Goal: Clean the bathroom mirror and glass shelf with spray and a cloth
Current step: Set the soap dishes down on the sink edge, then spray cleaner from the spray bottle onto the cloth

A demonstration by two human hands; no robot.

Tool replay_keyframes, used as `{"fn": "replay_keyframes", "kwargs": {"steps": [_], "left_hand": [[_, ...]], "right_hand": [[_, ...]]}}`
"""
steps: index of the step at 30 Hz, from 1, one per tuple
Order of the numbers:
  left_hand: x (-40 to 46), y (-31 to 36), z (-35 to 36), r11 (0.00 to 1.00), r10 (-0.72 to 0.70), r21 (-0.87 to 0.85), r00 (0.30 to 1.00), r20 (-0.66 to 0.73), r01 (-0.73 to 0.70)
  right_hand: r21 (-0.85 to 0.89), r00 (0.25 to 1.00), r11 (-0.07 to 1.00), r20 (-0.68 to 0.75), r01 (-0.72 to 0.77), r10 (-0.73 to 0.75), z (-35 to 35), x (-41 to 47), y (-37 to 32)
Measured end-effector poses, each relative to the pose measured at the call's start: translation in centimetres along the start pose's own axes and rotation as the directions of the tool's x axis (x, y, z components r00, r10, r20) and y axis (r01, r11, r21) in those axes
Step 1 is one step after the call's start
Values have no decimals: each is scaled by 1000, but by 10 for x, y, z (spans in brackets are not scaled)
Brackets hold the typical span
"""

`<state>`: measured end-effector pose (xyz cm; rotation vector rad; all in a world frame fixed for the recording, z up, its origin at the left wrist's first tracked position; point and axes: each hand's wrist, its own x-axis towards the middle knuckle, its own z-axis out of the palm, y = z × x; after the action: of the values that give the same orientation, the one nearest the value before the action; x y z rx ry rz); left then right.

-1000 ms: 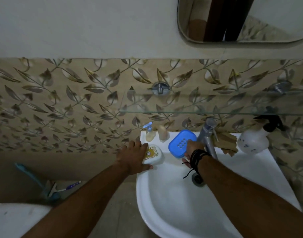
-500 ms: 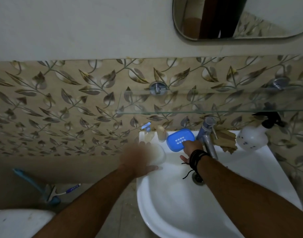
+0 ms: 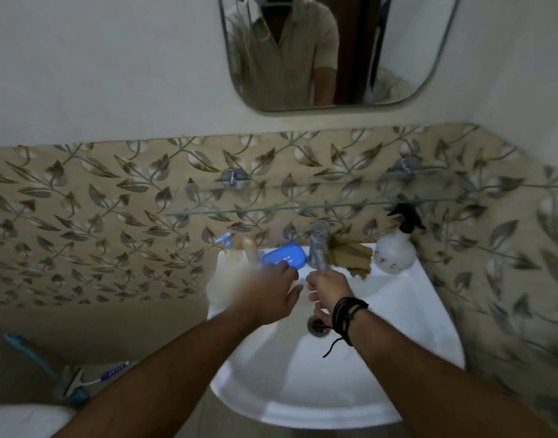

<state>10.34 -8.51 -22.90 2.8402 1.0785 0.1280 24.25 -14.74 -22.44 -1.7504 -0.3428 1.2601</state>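
From the head camera, your left hand (image 3: pixel 268 292) is blurred with fingers spread over the blue soap dish (image 3: pixel 284 255), and I cannot tell whether your right hand (image 3: pixel 326 290), below the tap (image 3: pixel 318 245), holds anything. Reach right of the tap for the spray bottle (image 3: pixel 396 248) and crumpled cloth (image 3: pixel 350 254), then work the mirror (image 3: pixel 334 49) before the glass shelf (image 3: pixel 303 208) above the tap. No writing is readable.

A blue soap dish (image 3: pixel 284 255) is seen on a white sink (image 3: pixel 397 298). The wall tiles (image 3: pixel 97 222) are patterned with grey-brown leaves on beige.
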Motion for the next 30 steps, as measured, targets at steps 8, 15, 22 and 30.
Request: {"fn": "replay_keyframes", "kwargs": {"steps": [8,15,22,30], "left_hand": [[53,106,7,955,-2,-298,1000,26,10],[127,130,26,907,-22,-416,992,123,72],[179,132,55,861,29,-503,980,195,74],[190,136,73,803,54,-584,961,270,119]], "right_hand": [[-110,922,967,-294,229,-252,-126,14,-15],[-286,847,887,-295,363,-442,-165,60,-40],[-260,860,874,-211,409,-465,-175,117,-64],[-306,731,802,-334,513,-595,-176,137,-67]]}}
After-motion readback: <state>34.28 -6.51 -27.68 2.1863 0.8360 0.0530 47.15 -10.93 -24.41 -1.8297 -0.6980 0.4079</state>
